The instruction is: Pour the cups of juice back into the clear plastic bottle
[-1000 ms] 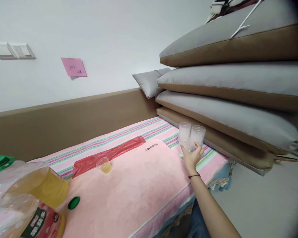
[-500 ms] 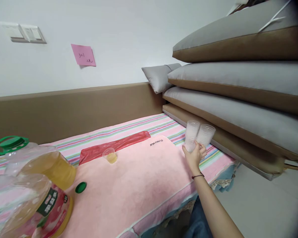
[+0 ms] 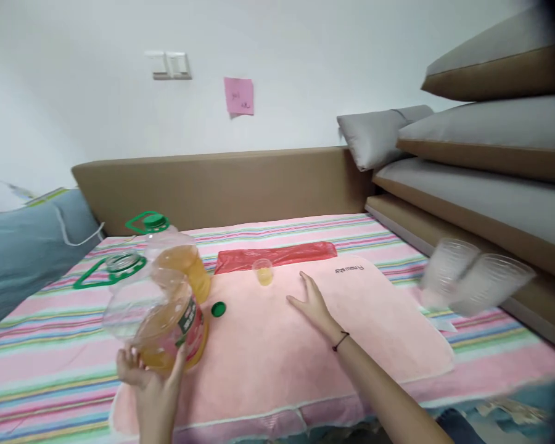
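My left hand is at the near side of an open large plastic jug of yellow drink, thumb and fingers spread apart against its lower part. The jug has a red and dark green label and a green handle. My right hand is open over the pink mat, holding nothing. A small clear cup with a little yellow drink stands to the left of that hand. A green cap lies beside the jug. Two stacks of clear plastic cups lie at the right.
A second jug, capped green, stands behind the first. A red plastic bag lies along the mat's far edge. Thick grey and brown cushions are piled at right. A brown backrest runs along the wall. A blue pillow is at left.
My right hand has let go of the cup stacks at the right and moved left over the mat. The view has turned left, bringing my left hand at the jug into fuller view.
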{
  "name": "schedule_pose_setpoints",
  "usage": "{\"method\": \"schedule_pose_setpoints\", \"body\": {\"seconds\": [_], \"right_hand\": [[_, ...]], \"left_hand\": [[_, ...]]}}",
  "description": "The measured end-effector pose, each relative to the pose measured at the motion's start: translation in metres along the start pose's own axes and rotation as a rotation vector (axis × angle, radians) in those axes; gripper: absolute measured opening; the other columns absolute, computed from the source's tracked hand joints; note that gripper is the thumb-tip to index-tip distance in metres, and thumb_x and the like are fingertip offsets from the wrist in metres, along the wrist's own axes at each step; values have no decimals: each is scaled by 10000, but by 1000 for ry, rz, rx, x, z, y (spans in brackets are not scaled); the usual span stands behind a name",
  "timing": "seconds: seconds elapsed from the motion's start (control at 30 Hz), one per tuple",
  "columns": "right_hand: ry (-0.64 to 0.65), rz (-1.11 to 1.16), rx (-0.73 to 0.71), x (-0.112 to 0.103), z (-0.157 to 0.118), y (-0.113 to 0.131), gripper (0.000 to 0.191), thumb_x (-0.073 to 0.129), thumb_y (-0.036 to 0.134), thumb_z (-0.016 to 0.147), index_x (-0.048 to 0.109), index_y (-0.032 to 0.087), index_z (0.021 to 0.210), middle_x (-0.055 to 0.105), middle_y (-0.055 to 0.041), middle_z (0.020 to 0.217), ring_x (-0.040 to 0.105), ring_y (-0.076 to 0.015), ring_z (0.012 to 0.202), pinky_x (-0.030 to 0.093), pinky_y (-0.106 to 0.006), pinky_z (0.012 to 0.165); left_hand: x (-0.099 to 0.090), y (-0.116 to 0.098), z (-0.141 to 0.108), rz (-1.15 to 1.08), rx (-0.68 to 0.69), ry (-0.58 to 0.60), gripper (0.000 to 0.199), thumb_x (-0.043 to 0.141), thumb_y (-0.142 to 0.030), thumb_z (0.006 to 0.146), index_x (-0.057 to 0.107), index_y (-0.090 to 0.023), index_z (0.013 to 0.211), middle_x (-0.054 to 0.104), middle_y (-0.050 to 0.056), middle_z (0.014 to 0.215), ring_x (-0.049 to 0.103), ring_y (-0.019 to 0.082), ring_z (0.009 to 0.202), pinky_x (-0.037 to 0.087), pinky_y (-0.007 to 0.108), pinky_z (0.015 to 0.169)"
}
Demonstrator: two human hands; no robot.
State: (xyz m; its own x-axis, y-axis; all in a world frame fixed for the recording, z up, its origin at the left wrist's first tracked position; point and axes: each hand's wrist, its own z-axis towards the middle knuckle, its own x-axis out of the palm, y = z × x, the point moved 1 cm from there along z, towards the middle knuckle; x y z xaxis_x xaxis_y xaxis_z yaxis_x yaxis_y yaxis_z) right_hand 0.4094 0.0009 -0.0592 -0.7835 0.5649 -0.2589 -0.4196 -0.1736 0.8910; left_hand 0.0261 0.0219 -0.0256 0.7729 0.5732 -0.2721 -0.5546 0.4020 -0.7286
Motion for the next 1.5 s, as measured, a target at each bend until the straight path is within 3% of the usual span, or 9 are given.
{"method": "schedule_pose_setpoints", "body": {"seconds": [0.13, 0.3, 0.43, 0.57, 0.7, 0.87, 1.03, 1.2, 1.5], "right_hand": [[80, 171, 101, 75, 32, -1, 860, 819, 409, 536, 522, 188, 1312, 582, -179, 1394, 549, -332, 1304, 424, -490, 1099], [11, 247, 146, 117, 53, -2, 766, 786, 465, 539, 569, 184, 1218, 665, -170, 1263, 633, -337, 1170, 469, -520, 1028], [-35, 295, 164, 119, 53, 3, 663, 781, 540, 558, 617, 205, 1106, 712, -144, 1156, 675, -324, 1056, 509, -525, 961], [-4, 332, 110, 110, 52, 35, 688, 806, 581, 578, 627, 191, 1116, 711, -150, 1173, 676, -320, 1061, 533, -508, 930], [101, 367, 18, 101, 53, 98, 683, 828, 521, 629, 618, 194, 1190, 659, -160, 1300, 629, -319, 1183, 498, -501, 1009], [232, 436, -43, 105, 54, 187, 646, 838, 474, 647, 613, 215, 1194, 614, -145, 1378, 631, -296, 1191, 513, -466, 995], [402, 460, -147, 123, 57, 246, 601, 853, 459, 630, 648, 222, 1142, 704, -105, 1234, 643, -280, 1171, 508, -461, 1007], [508, 450, -212, 134, 57, 273, 638, 882, 419, 598, 661, 215, 1160, 721, -85, 1144, 660, -276, 1120, 510, -480, 1009], [564, 348, -322, 131, 52, 302, 612, 883, 357, 602, 681, 230, 1165, 702, -82, 1226, 641, -290, 1170, 505, -488, 1028]], "left_hand": [[-1, 8, -13, 28, -8, 52, 1222, 837, -489, 591, 60, -215, 1494, 204, 232, 1564, 314, 377, 1451, 367, 607, 1133], [-9, 5, -20, 87, -76, 76, 1158, 768, -507, 695, 23, -206, 1529, 187, 237, 1577, 317, 377, 1455, 366, 589, 1150], [-11, -9, -24, 92, -144, 80, 1103, 743, -517, 727, 57, -215, 1537, 239, 211, 1562, 336, 372, 1446, 354, 574, 1166], [-14, -18, -25, 71, -154, 63, 1059, 721, -509, 756, 76, -209, 1541, 265, 202, 1556, 325, 365, 1452, 340, 568, 1175], [-18, -16, -26, 65, -151, 124, 1077, 723, -488, 763, 42, -196, 1544, 213, 221, 1589, 281, 375, 1478, 322, 579, 1187], [-23, -13, -28, 69, -108, 157, 1050, 703, -462, 797, 35, -165, 1550, 223, 237, 1599, 284, 358, 1487, 312, 563, 1199], [-29, -16, -34, 33, -107, 153, 1020, 708, -407, 799, 61, -203, 1561, 255, 210, 1608, 301, 341, 1486, 336, 540, 1190], [-32, -15, -37, 7, -101, 158, 999, 710, -411, 800, 93, -210, 1559, 300, 196, 1591, 315, 331, 1480, 353, 532, 1179], [-35, -16, -38, -43, -104, 158, 937, 697, -359, 810, 137, -212, 1547, 326, 183, 1574, 325, 314, 1475, 332, 540, 1191]]}}
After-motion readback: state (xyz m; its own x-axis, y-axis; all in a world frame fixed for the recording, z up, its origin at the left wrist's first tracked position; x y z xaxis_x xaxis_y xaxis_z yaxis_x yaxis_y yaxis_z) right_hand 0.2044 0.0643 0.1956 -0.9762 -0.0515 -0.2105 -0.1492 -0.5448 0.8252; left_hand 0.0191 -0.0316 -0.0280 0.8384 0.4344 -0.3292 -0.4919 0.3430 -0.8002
